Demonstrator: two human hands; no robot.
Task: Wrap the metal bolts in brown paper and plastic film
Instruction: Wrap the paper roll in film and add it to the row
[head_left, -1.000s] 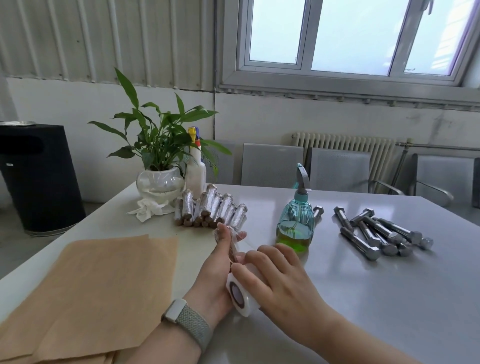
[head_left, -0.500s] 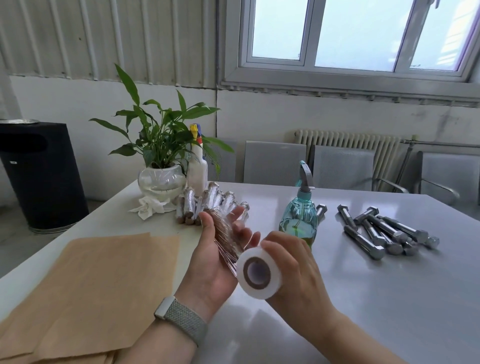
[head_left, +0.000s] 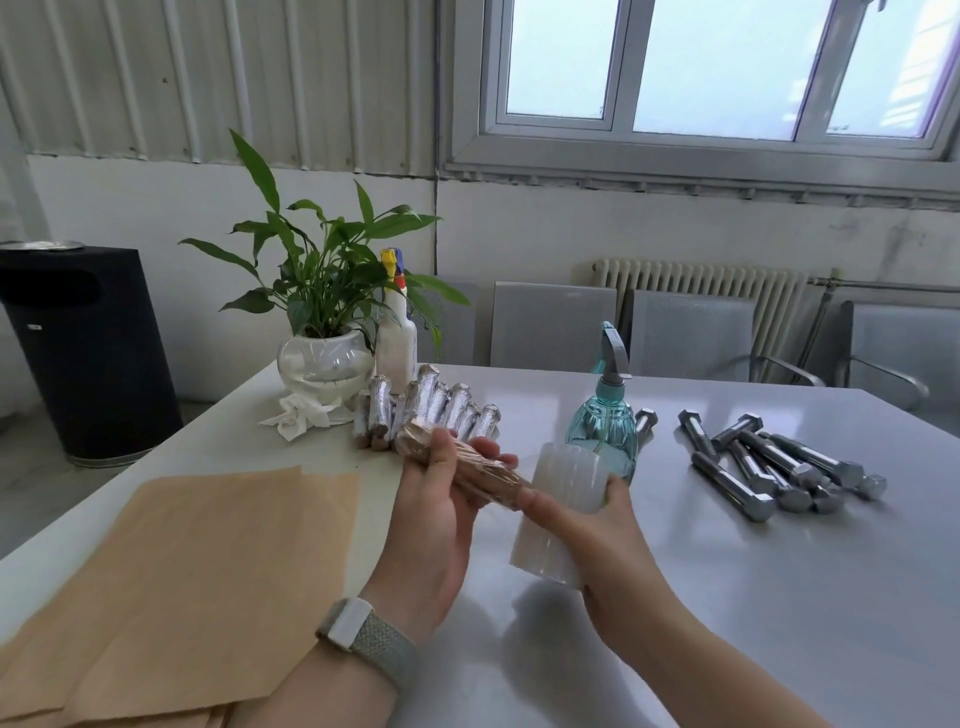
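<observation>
My left hand (head_left: 434, 525) grips a bolt wrapped in brown paper and film (head_left: 470, 467), lifted above the table and slanting down to the right. My right hand (head_left: 597, 530) holds the white roll of plastic film (head_left: 558, 512) right beside the bolt's lower end. Several bare metal bolts (head_left: 774, 465) lie in a heap on the right of the table. A row of wrapped bolts (head_left: 431, 410) lies behind my left hand. Sheets of brown paper (head_left: 192, 582) are stacked at the front left.
A teal spray bottle (head_left: 608, 415) stands just behind the roll. A potted plant in a glass bowl (head_left: 324, 358), a white spray bottle (head_left: 396, 348) and a crumpled tissue (head_left: 301, 418) sit at the back left. Grey chairs (head_left: 691, 338) line the table's far side.
Both hands rose from the table with the bolt and the roll. The roll turned from end-on to side-on, and the bolt tilted flatter in my left hand.
</observation>
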